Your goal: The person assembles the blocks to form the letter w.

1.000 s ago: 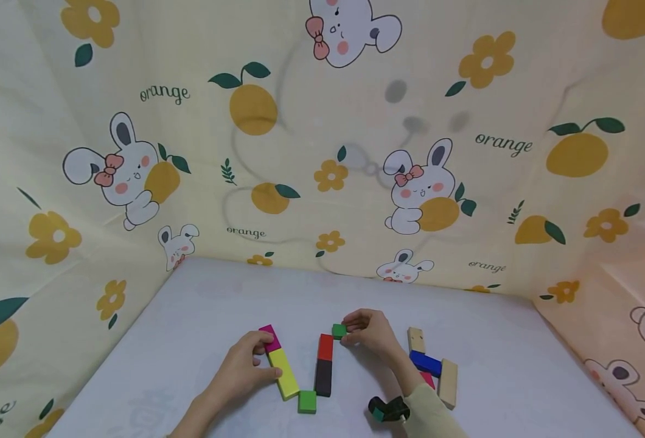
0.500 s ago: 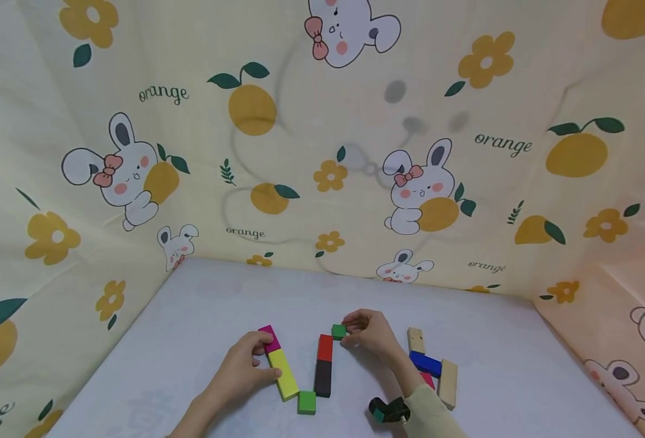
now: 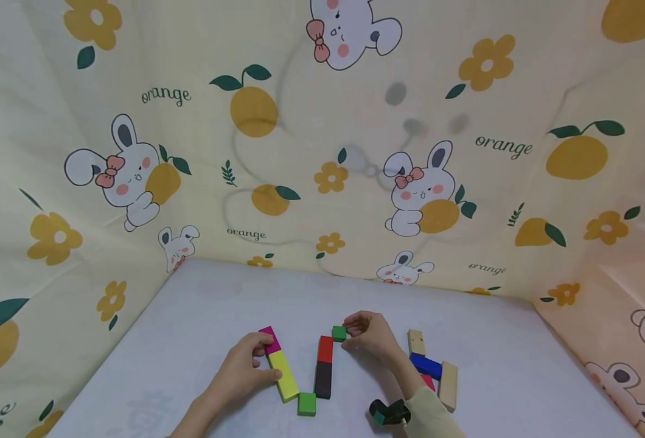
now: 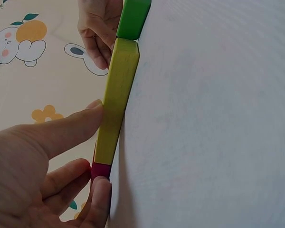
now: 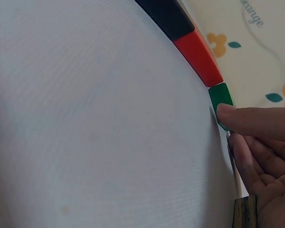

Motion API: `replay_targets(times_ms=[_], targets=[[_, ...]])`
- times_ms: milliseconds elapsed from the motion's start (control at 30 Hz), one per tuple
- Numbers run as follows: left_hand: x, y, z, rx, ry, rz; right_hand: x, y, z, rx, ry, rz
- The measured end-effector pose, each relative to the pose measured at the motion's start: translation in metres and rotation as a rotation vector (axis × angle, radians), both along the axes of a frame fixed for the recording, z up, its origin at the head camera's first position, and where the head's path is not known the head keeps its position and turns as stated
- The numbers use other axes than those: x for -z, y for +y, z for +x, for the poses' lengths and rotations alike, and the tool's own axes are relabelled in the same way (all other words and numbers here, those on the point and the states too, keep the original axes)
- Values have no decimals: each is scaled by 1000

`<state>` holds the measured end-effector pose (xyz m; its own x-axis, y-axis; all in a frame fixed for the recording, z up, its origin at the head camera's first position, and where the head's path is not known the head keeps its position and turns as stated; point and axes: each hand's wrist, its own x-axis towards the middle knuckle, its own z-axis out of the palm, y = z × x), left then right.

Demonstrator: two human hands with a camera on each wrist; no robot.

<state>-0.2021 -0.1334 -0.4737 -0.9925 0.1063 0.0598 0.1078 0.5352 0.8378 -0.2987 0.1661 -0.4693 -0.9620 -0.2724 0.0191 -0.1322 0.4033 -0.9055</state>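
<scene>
My left hand [image 3: 260, 362] rests on the table. Its fingers curl onto a magenta block [image 3: 269, 339] and its thumb presses the side of the yellow block [image 3: 284, 375] joined to it. A light green cube [image 3: 306, 403] sits at the yellow block's near end. In the left wrist view the thumb [image 4: 71, 126] lies against the yellow block [image 4: 116, 102]. My right hand [image 3: 348, 338] pinches a small dark green cube [image 3: 339, 333] at the far end of a red block [image 3: 325, 348] and a black block [image 3: 323, 378]. In the right wrist view a fingertip [image 5: 228, 113] lies on that cube [image 5: 220, 99].
Right of my right hand lie two plain wooden blocks [image 3: 416, 341] [image 3: 448, 385], a blue block [image 3: 425, 364] and a pink one [image 3: 428, 381]. Printed cloth walls [image 3: 322, 152] close in the white table [image 3: 218, 304] at the back and on both sides.
</scene>
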Motion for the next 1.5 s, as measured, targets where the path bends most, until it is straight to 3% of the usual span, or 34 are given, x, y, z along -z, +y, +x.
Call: replay_targets(times_ms=[300, 433, 567, 700, 833, 1100, 1500], targets=[[0, -1, 2, -4, 2, 6, 3, 2, 0, -29, -8, -15], [-1, -2, 2, 1, 10, 9, -1, 8, 4, -75, 4, -76], [-1, -2, 1, 15, 25, 18, -11, 19, 11, -49, 29, -123], [-1, -3, 0, 19, 30, 23, -25, 34, 18, -28, 60, -64], [-1, -3, 0, 9, 22, 15, -31, 54, 22, -80, 65, 16], [-1, -2, 0, 7, 12, 16, -23, 86, 26, -198, 41, 46], [1, -2, -1, 32, 47, 29, -10, 104, 15, -287, -32, 80]])
